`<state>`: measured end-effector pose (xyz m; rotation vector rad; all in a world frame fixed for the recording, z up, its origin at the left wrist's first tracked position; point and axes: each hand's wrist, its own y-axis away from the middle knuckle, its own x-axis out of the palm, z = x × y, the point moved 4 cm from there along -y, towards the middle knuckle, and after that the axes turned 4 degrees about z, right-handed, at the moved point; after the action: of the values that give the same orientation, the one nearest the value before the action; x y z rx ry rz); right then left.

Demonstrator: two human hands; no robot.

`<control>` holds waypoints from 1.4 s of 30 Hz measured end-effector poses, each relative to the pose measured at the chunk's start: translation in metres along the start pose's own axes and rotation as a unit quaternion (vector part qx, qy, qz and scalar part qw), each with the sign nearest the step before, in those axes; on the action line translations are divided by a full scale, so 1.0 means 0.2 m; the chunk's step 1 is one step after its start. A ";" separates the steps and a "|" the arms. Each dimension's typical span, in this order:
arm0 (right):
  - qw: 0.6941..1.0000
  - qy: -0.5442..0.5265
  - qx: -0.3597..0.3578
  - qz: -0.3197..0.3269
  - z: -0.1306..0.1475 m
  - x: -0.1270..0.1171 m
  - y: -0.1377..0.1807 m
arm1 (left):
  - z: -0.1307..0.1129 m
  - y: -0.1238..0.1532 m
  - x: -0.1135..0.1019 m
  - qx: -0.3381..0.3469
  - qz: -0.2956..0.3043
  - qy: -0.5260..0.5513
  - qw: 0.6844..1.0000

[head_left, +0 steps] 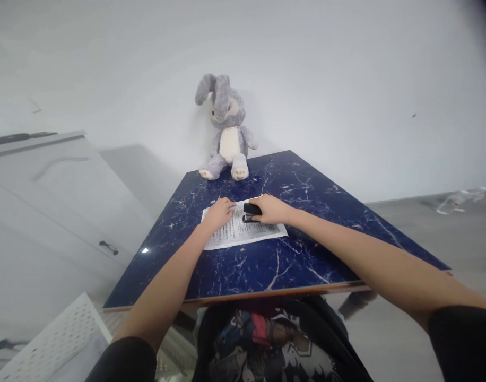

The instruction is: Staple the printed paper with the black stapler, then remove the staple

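A printed sheet of paper [239, 236] lies on the blue marble-patterned table [243, 273]. Above the sheet, my right hand [275, 209] is closed around a black stapler [251, 209], whose jaws point left. The stapler's upper arm and lower part show apart at the front. My left hand [219, 213] rests over the left part of the sheet with its fingers curled toward the thumb. A small greyish sliver shows between those fingertips, too small to name. A short gap separates the left fingertips from the stapler's front end.
A grey plush rabbit [229, 143] sits at the table's back edge against the white wall. White cabinets [48, 212] stand left, with a white perforated basket [63, 339] below. A clear plastic item [460, 201] lies on the floor to the right.
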<state>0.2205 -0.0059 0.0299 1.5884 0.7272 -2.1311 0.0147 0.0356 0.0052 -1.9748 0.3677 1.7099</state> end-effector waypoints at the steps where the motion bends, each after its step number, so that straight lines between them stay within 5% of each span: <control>1: 1.000 -0.001 -0.001 0.002 0.00 0.00 0.00 | 0.00 0.00 0.00 -0.001 -0.001 0.000 1.000; 21: 1.000 0.013 -0.004 0.017 0.01 0.00 0.01 | -0.01 0.01 -0.02 0.007 0.000 0.014 1.000; 33: 1.000 -0.016 -0.004 0.009 0.02 0.00 0.01 | 0.08 0.03 -0.06 -0.105 -0.022 -0.003 0.994; 39: 1.000 -0.016 -0.009 0.003 0.01 0.01 0.00 | 0.03 0.02 -0.02 0.000 -0.022 0.046 0.999; 42: 0.999 -0.027 -0.019 -0.001 0.02 0.01 0.01 | 0.00 0.03 0.01 -0.008 -0.037 0.026 0.999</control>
<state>0.2177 -0.0096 0.0293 1.5049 0.7484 -2.1397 0.0125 0.0314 0.0031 -2.0223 0.2958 1.6223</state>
